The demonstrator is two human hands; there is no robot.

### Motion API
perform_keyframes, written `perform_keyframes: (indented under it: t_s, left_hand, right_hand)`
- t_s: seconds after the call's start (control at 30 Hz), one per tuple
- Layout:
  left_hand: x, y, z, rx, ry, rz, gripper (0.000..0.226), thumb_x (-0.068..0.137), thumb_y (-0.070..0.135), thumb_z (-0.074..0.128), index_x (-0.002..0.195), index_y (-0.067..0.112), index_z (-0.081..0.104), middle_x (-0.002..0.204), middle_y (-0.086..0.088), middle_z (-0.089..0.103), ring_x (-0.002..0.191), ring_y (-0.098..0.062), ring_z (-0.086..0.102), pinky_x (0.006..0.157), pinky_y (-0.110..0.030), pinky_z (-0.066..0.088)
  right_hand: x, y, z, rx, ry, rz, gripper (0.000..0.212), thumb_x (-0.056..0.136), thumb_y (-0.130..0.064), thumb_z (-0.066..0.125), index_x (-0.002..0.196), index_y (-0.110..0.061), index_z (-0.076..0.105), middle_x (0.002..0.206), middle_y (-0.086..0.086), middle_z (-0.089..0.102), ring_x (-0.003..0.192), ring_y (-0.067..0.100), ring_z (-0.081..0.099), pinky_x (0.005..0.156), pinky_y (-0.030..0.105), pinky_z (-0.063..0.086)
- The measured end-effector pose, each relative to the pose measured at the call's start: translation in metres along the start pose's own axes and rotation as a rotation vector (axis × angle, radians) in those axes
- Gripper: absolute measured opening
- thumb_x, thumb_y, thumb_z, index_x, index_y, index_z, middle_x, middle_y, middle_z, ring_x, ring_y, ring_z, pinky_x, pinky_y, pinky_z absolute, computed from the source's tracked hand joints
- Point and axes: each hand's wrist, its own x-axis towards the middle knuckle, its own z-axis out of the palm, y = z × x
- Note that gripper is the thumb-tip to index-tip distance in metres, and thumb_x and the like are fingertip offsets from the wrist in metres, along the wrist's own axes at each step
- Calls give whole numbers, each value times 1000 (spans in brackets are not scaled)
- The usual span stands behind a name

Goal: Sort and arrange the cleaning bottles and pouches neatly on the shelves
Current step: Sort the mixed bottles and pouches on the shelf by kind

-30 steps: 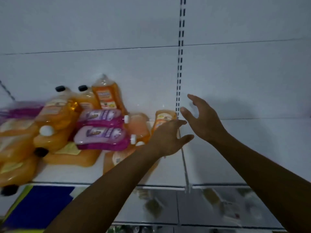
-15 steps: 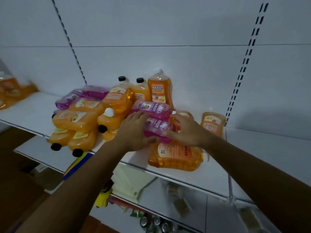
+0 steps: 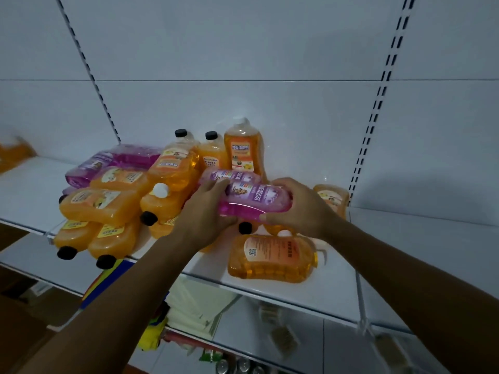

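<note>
Lifting a purple bottle off the pile

Both hands grip one purple bottle (image 3: 255,199) lying sideways: left hand (image 3: 206,211) at one end, right hand (image 3: 302,209) curled round the other, atop the heap of orange bottles (image 3: 102,203) on the shelf (image 3: 337,290). Sorting step, early by the look. Next likely needs a clean lift, then setting it by the purple pouches (image 3: 113,160) at the back left.

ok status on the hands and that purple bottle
Left hand and right hand grip purple bottle at its ends. Held above orange bottles on shelf. Nothing blocking.
</note>
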Motion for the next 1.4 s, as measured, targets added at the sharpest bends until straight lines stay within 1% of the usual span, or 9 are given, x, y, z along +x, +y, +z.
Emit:
perform_keyframes:
  t_s: [0.33, 0.4, 0.53, 0.6, 0.8, 0.97, 1.13, 1.3, 1.4]
  left_hand:
    - [51, 105, 52, -382, -111, 211, 63, 77, 47, 75, 130, 18, 56, 110, 3, 66, 97, -13, 64, 86, -30, 53]
    - [55, 141, 71, -545, -206, 193, 58, 73, 52, 74, 122, 23, 62, 97, 15, 66, 85, 0, 64, 75, -18, 52]
    - [48, 215, 118, -909, -493, 166, 41, 74, 33, 80, 111, 18, 70, 90, -11, 74, 84, -31, 71, 77, -44, 60]
    - [40, 248, 137, -1072, -634, 168, 46, 71, 36, 78, 113, 17, 70, 90, -12, 75, 82, -28, 70, 73, -39, 61]
    - [15, 346, 184, -1174, -944, 318, 41, 75, 39, 80, 114, 33, 68, 108, -1, 72, 95, -21, 71, 74, -36, 59]
    - [3, 415, 217, -1147, -944, 400, 58, 64, 39, 87, 115, 33, 61, 108, 7, 69, 98, -14, 67, 69, -30, 59]
    - [6, 454, 249, -1142, -884, 380, 49, 73, 30, 80, 117, 23, 58, 106, 5, 71, 95, -11, 70, 73, -24, 58]
    - [28, 486, 270, -1088, -870, 414, 57, 71, 41, 73, 122, 20, 57, 107, 6, 70, 89, -7, 70, 70, -16, 55]
    - [50, 504, 286, -1063, -842, 442, 50, 79, 33, 74, 123, 17, 60, 108, 6, 70, 90, -6, 69, 74, -16, 54]
  right_hand:
    - [-74, 3, -112, -100, 507, 81, 97, 52, -68, 74, 133, -23, 45, 118, -12, 49, 103, 7, 53, 70, 9, 45]
    - [-104, 10, -137, -49, 618, 129, 87, 59, -54, 81, 131, -22, 46, 120, -10, 51, 107, 9, 54, 81, 17, 49]
    - [-175, 23, -177, 37, 734, 172, 58, 69, -27, 84, 118, -20, 54, 114, -8, 61, 103, 10, 61, 79, 17, 53]
    - [-209, 31, -193, 25, 781, 205, 53, 71, -17, 84, 118, -15, 59, 114, -3, 65, 101, 13, 63, 83, 24, 55]
    - [-297, 55, -238, -188, 989, 385, 48, 69, -33, 85, 111, -26, 62, 102, -12, 63, 88, 11, 58, 76, 27, 53]
    - [-343, 73, -276, -279, 1050, 432, 56, 73, -35, 81, 124, -24, 60, 105, -11, 59, 86, 1, 54, 73, 16, 48]
    - [-364, 91, -304, -417, 1029, 474, 57, 81, -21, 76, 133, -18, 54, 108, -8, 56, 84, -2, 50, 73, 10, 41]
    - [-351, 110, -334, -517, 1050, 489, 53, 82, -20, 74, 132, -15, 56, 106, -6, 58, 92, 11, 54, 83, 24, 44]
    - [-338, 122, -355, -542, 1052, 505, 51, 83, -16, 74, 131, -15, 56, 117, 1, 65, 96, 14, 59, 91, 29, 48]
